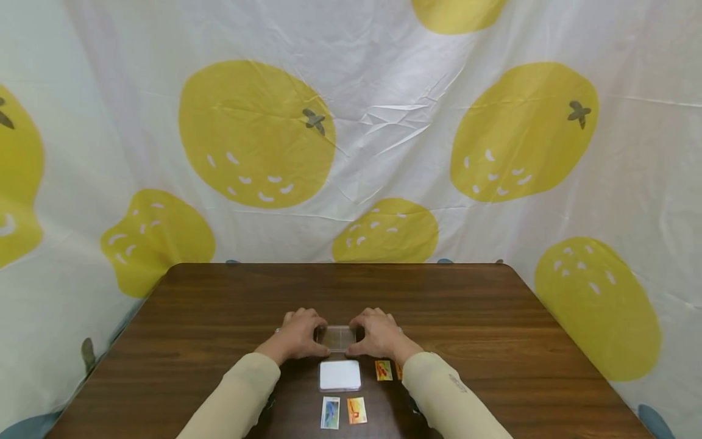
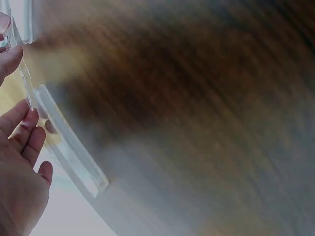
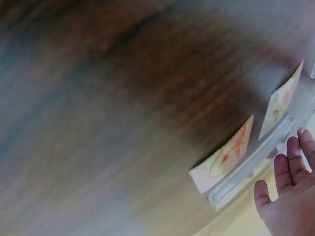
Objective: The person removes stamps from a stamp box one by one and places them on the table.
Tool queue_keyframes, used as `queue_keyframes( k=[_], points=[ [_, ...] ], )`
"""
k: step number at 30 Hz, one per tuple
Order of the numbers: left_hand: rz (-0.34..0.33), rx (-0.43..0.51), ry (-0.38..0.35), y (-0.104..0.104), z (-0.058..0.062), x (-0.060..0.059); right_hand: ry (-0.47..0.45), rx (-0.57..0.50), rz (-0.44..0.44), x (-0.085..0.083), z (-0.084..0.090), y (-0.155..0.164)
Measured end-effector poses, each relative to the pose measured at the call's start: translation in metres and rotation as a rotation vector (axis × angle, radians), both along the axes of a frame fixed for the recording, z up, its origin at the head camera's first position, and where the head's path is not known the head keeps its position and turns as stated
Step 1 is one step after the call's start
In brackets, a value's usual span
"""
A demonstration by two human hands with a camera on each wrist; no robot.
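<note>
Clear case [image 1: 339,337] | pinched between left hand [image 1: 298,336] and right hand [image 1: 379,335] fingers

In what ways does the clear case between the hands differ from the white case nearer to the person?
The clear case is see-through, so the wood shows through it; the white case looks opaque white. The left hand and right hand grip the clear case at its ends; the white case lies untouched. The clear case lies farther from the person. Both are flat, rounded rectangles on the table.
</note>
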State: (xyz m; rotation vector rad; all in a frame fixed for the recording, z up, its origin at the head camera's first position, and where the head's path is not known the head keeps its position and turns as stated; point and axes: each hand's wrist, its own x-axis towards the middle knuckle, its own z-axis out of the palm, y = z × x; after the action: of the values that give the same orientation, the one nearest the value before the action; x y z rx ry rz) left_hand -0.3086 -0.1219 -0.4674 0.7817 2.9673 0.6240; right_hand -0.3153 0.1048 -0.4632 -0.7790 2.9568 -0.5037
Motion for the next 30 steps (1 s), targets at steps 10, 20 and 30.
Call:
queue_keyframes(
  k=[10, 20, 30],
  points=[
    [0.01, 0.03, 0.005, 0.0, 0.01, 0.006, 0.026, -0.021, 0.048, 0.004, 0.009, 0.005],
    [-0.023, 0.05, 0.048, -0.002, 0.016, 0.019, -0.008, -0.05, 0.099, 0.012, 0.014, 0.009],
    [-0.052, 0.028, 0.107, -0.004, 0.016, 0.032, 0.039, -0.018, 0.15, 0.025, 0.024, 0.012]
  ],
)
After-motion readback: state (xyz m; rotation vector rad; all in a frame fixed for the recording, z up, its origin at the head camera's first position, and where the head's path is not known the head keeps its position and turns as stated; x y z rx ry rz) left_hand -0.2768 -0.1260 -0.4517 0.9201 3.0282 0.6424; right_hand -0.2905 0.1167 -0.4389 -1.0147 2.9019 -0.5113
